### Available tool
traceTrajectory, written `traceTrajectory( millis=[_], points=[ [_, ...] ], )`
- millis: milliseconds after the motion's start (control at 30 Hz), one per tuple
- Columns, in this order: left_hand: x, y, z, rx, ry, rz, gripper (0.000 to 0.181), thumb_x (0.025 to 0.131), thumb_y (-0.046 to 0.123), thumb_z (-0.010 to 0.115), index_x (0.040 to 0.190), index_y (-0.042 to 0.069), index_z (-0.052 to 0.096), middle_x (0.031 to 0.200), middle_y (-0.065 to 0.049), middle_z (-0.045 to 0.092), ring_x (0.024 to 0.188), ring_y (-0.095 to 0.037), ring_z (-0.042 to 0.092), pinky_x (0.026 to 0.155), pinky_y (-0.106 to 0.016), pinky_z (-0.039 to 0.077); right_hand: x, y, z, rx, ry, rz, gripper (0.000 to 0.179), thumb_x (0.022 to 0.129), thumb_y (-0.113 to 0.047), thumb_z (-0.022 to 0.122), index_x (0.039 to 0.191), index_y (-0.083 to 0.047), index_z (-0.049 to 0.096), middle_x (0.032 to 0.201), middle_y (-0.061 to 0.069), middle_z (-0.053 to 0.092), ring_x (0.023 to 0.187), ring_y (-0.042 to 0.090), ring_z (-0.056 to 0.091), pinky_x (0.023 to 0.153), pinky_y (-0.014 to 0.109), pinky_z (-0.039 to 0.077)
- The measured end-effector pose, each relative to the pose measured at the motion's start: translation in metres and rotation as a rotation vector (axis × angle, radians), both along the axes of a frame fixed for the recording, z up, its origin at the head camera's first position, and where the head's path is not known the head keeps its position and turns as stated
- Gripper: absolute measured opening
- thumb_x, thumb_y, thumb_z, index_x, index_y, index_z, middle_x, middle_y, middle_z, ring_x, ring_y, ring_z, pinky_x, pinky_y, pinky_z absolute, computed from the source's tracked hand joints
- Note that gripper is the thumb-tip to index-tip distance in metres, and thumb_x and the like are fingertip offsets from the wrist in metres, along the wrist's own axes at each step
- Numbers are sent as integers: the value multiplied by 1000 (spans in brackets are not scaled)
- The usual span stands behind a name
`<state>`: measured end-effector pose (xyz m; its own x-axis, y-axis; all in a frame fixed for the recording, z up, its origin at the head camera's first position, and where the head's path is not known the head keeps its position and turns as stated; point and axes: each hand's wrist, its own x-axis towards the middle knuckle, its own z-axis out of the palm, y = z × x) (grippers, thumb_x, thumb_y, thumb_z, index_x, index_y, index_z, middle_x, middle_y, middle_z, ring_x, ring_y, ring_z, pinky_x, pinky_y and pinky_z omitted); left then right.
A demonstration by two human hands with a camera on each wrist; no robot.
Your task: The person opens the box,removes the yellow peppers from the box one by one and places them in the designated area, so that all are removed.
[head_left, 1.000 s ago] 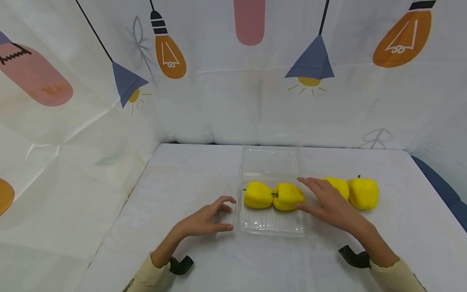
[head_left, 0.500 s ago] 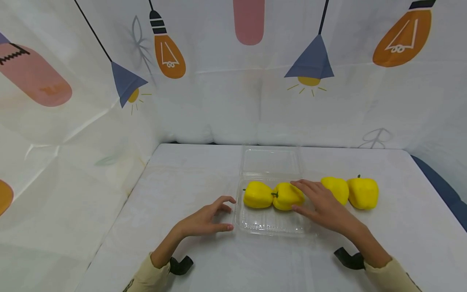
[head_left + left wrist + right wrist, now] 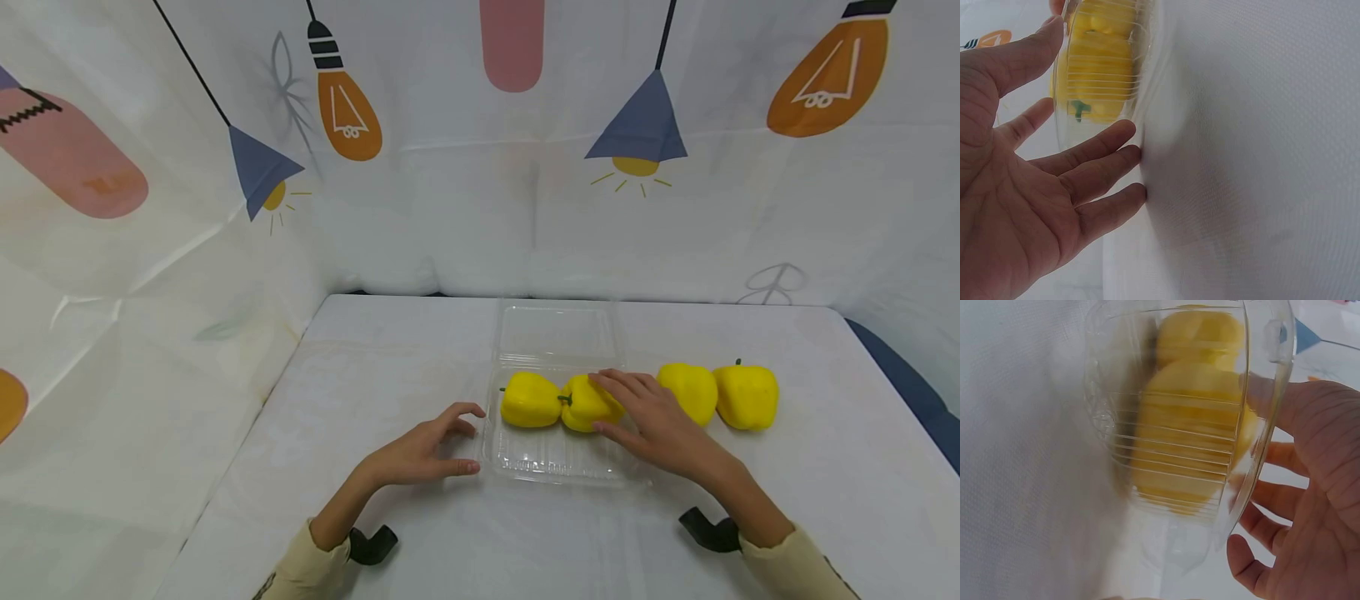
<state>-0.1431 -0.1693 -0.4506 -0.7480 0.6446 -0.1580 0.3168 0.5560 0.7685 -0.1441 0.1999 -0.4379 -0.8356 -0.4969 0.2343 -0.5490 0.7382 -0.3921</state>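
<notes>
A clear plastic clamshell container (image 3: 555, 467) lies with its lid (image 3: 557, 332) folded back. Inside it, two yellow bell peppers sit side by side, a left one (image 3: 529, 402) and a right one (image 3: 583, 407). My right hand (image 3: 660, 421) reaches over the container's right rim, fingers on the far side of the right pepper and thumb on the near side, gripping it. The right wrist view shows the thumb (image 3: 1266, 400) over the rim against the yellow. Beside the container's left edge, my left hand (image 3: 423, 450) rests with spread fingers, holding nothing.
Two more yellow bell peppers, a nearer (image 3: 688, 392) and a farther right one (image 3: 748, 398), stand right of the container, behind my right hand. The white table (image 3: 390, 350) meets a printed cloth backdrop (image 3: 465, 208) at its far and left sides.
My right hand has moved left from the container's right edge and closed in round the right-hand pepper, which has shifted very slightly left. My left hand has stayed put.
</notes>
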Motion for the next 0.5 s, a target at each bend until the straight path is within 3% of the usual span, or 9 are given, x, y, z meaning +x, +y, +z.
traceTrajectory(
  millis=[500],
  points=[
    [0, 1, 2, 2, -17, -2, 70, 84, 46, 68, 139, 30, 28, 128, -3, 56, 123, -18, 48, 103, -48, 36, 0, -4, -2, 39, 9, -18, 64, 85, -39, 68, 141, -21, 42, 139, 3, 46, 122, 28, 40, 91, 56, 35]
  ],
)
